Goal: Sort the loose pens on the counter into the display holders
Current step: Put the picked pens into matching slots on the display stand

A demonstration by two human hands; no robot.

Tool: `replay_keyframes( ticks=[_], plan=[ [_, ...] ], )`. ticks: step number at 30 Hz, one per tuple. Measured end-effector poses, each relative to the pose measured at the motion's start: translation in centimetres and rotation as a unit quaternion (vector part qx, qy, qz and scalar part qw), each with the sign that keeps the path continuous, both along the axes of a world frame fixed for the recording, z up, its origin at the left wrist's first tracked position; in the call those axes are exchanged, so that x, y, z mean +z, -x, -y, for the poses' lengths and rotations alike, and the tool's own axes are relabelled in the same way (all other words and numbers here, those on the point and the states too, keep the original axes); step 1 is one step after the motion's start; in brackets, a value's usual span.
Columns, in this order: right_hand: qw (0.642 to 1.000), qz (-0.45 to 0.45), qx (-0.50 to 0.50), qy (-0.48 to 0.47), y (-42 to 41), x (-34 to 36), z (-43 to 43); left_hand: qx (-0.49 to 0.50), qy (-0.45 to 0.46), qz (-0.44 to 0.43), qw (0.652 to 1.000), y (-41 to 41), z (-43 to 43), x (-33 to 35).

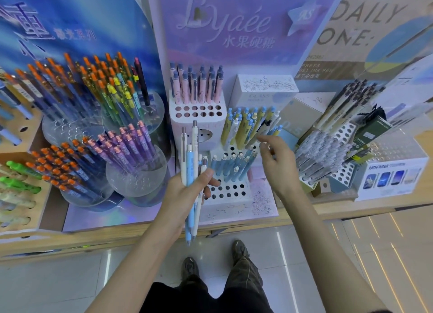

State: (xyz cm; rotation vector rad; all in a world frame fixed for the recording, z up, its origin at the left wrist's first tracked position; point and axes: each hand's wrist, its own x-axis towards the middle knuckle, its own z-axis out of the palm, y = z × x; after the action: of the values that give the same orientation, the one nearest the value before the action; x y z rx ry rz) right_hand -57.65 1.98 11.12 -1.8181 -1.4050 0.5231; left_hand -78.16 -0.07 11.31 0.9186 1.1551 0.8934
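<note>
Far left: a wooden rack (16,154) with round holes carries green-capped pens (22,171) lying at a slant. Beside it, clear acrylic discs (138,180), round, glossy and drilled with holes, hold dense fans of orange-topped pens (58,166) and purple pens (131,144) with peach tops. Centre: a white block holder (199,112), matte, with two open rows of holes at the front, carries pink pens (199,88) with grey-blue tops in its rear rows. The left hand (187,193) grips a bundle of pens (190,158), white and pale blue smooth barrels, clicker ends up and tips hanging below the palm; thumb wraps across the front. The bundle partly hides the block holder's lower face. Just right of it, a white stepped holder (234,201) with a grid of holes has pale blue pens (230,167) in its lower tier, yellow-and-blue pens (248,125) in the upper, and many front holes unfilled. The right hand (278,163) hovers above that upper tier, fingers loosely spread and holding nothing; fingertips are blurred and contact with the pens cannot be told. Further right: a tilted perforated rack (342,174) of clear-barrelled pens (321,153), then a white printed carton (393,177).
</note>
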Motion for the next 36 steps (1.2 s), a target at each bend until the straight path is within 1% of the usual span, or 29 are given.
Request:
replay_keyframes(
  ticks=[2,3,5,9,12,14,15,17,19,22,25,27,30,33,36],
  plan=[
    [0.997,0.007,0.038,0.062,-0.2,-0.4,-0.7,0.001,0.001,0.0,1.0,-0.5,0.2,-0.2],
    [0.996,0.0,0.046,0.077,-0.1,-0.6,-0.7,0.0,0.002,0.002,1.0,-0.7,0.3,-0.4],
    [0.995,-0.014,0.049,0.08,0.0,-1.0,-0.4,-0.006,0.009,0.004,1.0,-1.0,0.6,-0.9],
    [0.996,-0.009,0.053,0.067,0.0,-1.5,1.1,0.001,0.016,-0.011,1.0,-1.3,0.7,-1.4],
    [0.992,-0.049,0.07,0.098,0.2,-1.6,1.6,0.009,0.014,-0.003,1.0,-1.9,0.4,-1.5],
    [0.99,-0.058,0.073,0.109,0.2,-1.3,1.4,0.011,0.01,0.0,1.0,-2.2,0.2,-1.5],
    [0.991,-0.049,0.072,0.101,0.2,-1.2,1.4,0.011,0.007,0.001,1.0,-2.3,0.2,-1.5],
    [0.996,-0.019,0.066,0.048,0.4,-0.8,1.6,0.014,0.002,0.006,1.0,-2.4,0.1,-1.5],
    [0.996,0.036,0.078,-0.001,0.5,-0.8,1.9,0.019,0.001,0.009,1.0,-2.4,0.0,-1.5],
    [0.987,0.133,0.088,-0.025,0.9,-1.5,2.6,0.029,0.002,0.007,1.0,-2.4,-0.1,-1.7],
    [0.981,0.165,0.075,-0.071,1.7,-1.8,3.4,0.041,0.004,0.0,0.999,-2.6,-0.3,-1.9],
    [0.976,0.193,0.075,-0.071,2.2,-2.1,3.7,0.043,0.004,-0.005,0.999,-2.8,-0.4,-1.9],
    [0.979,0.185,0.055,-0.06,2.3,-2.1,3.6,0.04,0.0,-0.009,0.999,-2.8,-0.6,-1.9],
    [0.981,0.17,0.051,-0.079,2.5,-1.7,3.6,0.041,0.005,0.014,0.999,-2.4,-0.5,-1.8],
    [0.977,0.198,0.038,-0.062,3.5,-1.5,3.2,0.039,0.011,0.016,0.999,-1.9,-0.1,-1.7]
  ],
)
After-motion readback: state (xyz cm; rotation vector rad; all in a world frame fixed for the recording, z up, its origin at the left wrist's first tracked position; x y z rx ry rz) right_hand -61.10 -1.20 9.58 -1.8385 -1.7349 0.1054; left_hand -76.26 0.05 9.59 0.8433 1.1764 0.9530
